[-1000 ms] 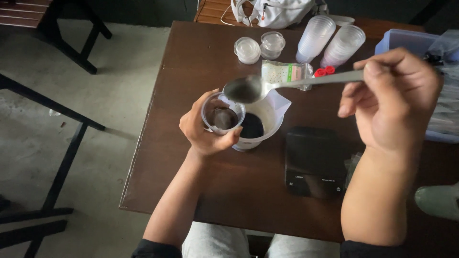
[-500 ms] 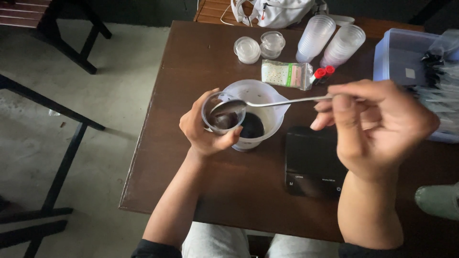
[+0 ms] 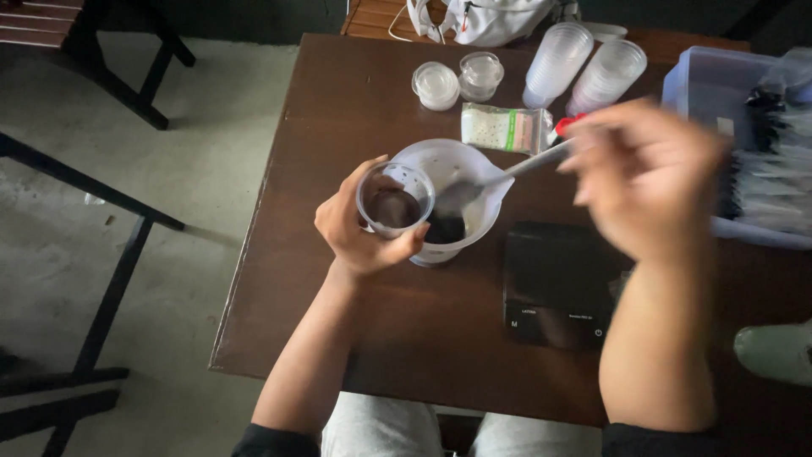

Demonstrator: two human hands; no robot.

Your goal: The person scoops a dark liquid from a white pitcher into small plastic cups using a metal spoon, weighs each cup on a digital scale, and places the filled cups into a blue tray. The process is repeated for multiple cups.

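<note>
A dark brown bench (image 3: 372,338) stood on a pale concrete floor (image 3: 211,169), black furniture legs at the left. The left hand (image 3: 359,228) had its fingers wrapped round a small clear cup (image 3: 395,201) beside a white bowl (image 3: 457,169). The blurred right hand (image 3: 647,182) gripped a spoon (image 3: 491,182) over the bowl; a storage box (image 3: 702,80) was cut off at the right

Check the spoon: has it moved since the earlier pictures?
Yes. The spoon has dropped from above the white bowl's rim into the bowl, beside the small cup; the right hand holds it.

Right hand (image 3: 644,182) blurred; spoon (image 3: 499,179) too.
</note>
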